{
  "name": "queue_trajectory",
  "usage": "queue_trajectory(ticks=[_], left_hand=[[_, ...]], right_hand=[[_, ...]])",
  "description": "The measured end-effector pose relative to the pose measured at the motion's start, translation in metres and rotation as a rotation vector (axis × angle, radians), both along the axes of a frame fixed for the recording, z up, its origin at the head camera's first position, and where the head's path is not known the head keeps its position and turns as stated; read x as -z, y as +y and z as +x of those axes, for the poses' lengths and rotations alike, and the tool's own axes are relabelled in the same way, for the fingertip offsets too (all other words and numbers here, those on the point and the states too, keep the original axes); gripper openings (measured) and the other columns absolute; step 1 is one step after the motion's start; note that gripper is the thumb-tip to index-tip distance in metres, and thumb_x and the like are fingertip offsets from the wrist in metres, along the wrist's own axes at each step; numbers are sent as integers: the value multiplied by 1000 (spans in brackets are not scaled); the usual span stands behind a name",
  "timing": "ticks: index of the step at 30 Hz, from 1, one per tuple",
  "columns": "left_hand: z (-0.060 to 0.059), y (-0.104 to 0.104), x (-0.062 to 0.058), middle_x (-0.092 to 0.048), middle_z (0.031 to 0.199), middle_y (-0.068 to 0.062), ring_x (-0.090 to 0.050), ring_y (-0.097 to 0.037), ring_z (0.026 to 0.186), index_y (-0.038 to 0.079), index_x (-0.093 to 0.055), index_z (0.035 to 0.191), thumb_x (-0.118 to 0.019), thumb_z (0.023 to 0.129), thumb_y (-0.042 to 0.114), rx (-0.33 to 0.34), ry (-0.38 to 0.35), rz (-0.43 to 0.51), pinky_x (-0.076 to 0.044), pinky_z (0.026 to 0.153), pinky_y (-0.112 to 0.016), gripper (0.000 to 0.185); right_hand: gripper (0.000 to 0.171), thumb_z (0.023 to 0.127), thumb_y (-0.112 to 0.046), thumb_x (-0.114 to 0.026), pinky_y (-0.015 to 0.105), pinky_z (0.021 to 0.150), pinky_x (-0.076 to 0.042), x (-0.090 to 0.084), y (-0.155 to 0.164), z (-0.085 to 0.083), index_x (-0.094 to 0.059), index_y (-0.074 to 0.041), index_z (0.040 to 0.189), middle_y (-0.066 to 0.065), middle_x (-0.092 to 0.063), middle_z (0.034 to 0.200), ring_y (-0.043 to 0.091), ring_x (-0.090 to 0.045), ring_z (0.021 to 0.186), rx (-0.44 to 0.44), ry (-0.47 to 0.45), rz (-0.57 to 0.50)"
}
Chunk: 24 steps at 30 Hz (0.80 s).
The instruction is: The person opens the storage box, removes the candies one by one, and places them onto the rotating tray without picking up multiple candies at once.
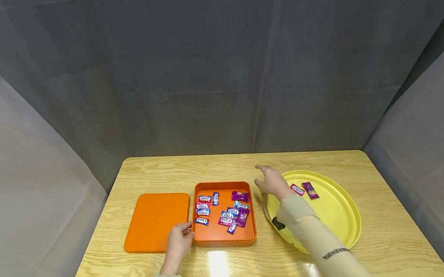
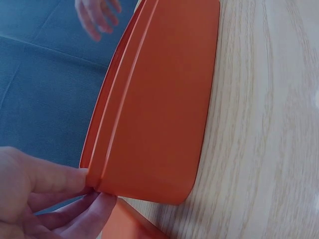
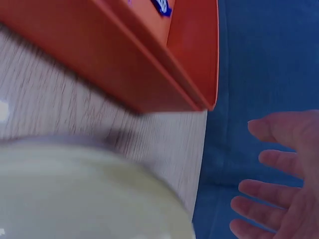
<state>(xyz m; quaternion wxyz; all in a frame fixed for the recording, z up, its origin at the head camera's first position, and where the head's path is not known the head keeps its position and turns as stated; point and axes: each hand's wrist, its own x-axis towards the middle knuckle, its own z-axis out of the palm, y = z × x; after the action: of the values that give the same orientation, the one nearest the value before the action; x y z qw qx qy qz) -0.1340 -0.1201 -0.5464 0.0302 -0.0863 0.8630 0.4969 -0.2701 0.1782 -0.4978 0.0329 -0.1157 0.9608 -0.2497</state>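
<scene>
— What lies left of the box?
— A flat orange lid (image 1: 156,221), on the wooden desk (image 1: 388,230).
— And to the right?
— A round yellow tray (image 1: 339,216), with two purple-wrapped candies (image 1: 304,190) near its far edge. Grey cloth (image 1: 202,72) hangs behind.

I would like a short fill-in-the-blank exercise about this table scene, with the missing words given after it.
1. The left hand pinches the near corner of the orange ____, which holds many candies.
2. The flat orange lid lies to the ____ of that container.
3. The yellow plate holds ____ candies.
4. The right hand holds ____.

Missing words: box; left; two; nothing
</scene>
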Motion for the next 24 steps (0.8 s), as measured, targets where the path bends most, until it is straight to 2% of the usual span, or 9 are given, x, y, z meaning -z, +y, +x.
queue_trajectory(ticks=[11, 17, 24], left_hand=[[1, -2, -1, -62, 100, -22, -57, -22, 83, -12, -58, 115, -58, 82, -7, -2, -1, 5, -51, 62, -28, 34], [2, -2, 0, -62, 102, -22, -58, -23, 84, -11, -59, 114, -59, 81, -6, -5, 12, -4, -51, 63, -29, 33], [3, 1, 1, -61, 105, -22, -58, -24, 86, -10, -59, 114, -59, 81, -6, -6, 12, -2, -52, 64, -30, 33]], right_hand=[[53, 83, -19, -66, 46, 95, -40, -4, -59, -1, -48, -4, 130, 21, -47, 129, 36, -51, 112, -116, 69, 45], [50, 83, -17, -66, 42, 95, -41, -8, -91, 3, -50, -6, 129, 17, -49, 127, 31, -51, 111, -189, 52, 83], [46, 84, -13, -65, 37, 92, -44, 1, -115, 11, -52, -5, 127, 13, -52, 119, 26, -53, 108, -298, 51, 132]])
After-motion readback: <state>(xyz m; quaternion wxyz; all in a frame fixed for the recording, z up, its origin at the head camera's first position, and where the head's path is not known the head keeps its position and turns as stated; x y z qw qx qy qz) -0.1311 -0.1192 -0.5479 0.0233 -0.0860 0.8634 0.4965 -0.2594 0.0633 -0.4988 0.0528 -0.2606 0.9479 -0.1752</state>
